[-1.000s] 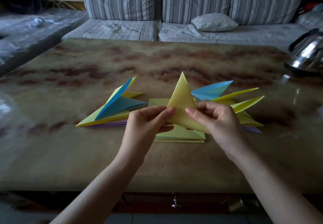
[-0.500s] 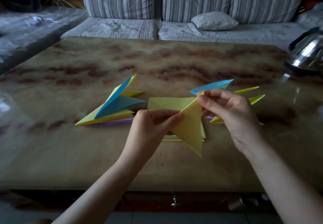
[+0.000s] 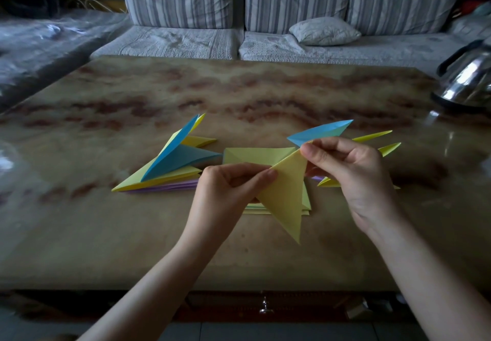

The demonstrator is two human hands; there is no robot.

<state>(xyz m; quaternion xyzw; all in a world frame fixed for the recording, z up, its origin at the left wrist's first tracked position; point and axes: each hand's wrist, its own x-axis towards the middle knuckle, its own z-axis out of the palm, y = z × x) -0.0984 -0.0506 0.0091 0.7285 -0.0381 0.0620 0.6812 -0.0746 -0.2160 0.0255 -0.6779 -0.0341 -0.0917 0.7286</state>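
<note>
Both hands hold a yellow folded paper triangle [image 3: 285,194] above the middle of the counter [image 3: 79,234], its long point aimed down toward the near edge. The left hand [image 3: 225,194] pinches its left corner between thumb and forefinger; the right hand [image 3: 350,176] pinches its top corner. Beneath it a stack of yellow square sheets [image 3: 252,154] lies flat. A pile of folded pieces [image 3: 170,165] sits to the left, another pile [image 3: 345,133] behind the right hand. A steel kettle [image 3: 467,80] stands at the far right corner.
</note>
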